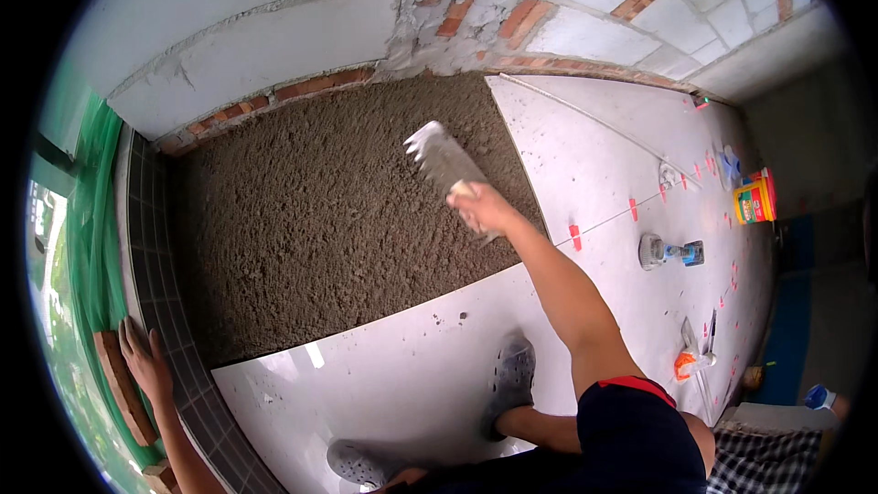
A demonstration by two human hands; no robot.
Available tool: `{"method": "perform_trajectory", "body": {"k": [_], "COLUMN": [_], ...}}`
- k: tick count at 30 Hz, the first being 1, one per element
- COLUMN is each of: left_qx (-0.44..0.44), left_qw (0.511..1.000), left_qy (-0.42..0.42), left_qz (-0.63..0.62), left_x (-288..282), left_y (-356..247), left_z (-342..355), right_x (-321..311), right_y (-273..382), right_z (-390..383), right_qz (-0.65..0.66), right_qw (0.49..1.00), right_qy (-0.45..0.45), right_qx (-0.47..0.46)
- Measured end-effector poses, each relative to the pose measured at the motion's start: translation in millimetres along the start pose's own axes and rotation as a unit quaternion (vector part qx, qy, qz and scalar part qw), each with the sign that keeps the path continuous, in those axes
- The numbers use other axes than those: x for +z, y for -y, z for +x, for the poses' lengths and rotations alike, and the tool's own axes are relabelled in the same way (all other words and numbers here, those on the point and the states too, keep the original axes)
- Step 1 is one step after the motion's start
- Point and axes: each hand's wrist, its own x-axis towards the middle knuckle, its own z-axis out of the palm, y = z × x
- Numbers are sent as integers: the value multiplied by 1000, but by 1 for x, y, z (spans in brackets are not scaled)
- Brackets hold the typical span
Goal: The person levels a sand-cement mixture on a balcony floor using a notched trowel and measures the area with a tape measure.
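Note:
My right hand (485,209) is wrapped round the pale handle of a notched trowel (450,157). The trowel's toothed end points up and to the left, above the rough grey-brown mortar bed (311,220); whether its blade touches the mortar I cannot tell. Fingers stretched out, my left hand (148,368) lies on the sill at the far left, beside a long reddish-brown block (124,388). Large pale floor tiles (430,348) border the mortar on its near and right sides.
Red levelling wedges (574,237) line the tile joints at right. A battery tool with a round pad (669,252), a yellow and red bucket (754,198) and a hammer (692,361) stand or lie there. My grey clogs (512,375) are on the tiles. Green netting (91,220) hangs at left.

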Motion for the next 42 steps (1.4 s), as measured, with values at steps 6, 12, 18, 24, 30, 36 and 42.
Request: {"method": "perform_trajectory", "body": {"k": [6,12,18,24,30,36,42], "left_qx": [6,1,-4,10,0,7,27], "left_qw": [1000,1000,1000,1000,1000,999,997], "left_qy": [-3,-12,-11,-6,3,-10,-22], "left_qz": [6,-7,-16,3,-10,35,69], "left_x": [1,-1,6,17,18,23,16], "left_y": [-7,-6,7,10,30,17,39], "left_z": [0,1,-3,-1,-7,-5,-6], "right_x": [-45,-29,16,-74,-137,-115,-37], "right_y": [-7,-46,-69,-66,-61,-76,-79], "right_z": [32,-2,-76,-97,-62,-60,-82], "right_qz": [285,407,461,262,13,-29,-113], "right_qw": [953,892,835,906,930,960,983], "right_qy": [-104,-196,-286,-332,-356,-260,-135], "right_qx": [2,16,95,-12,95,102,53]}}
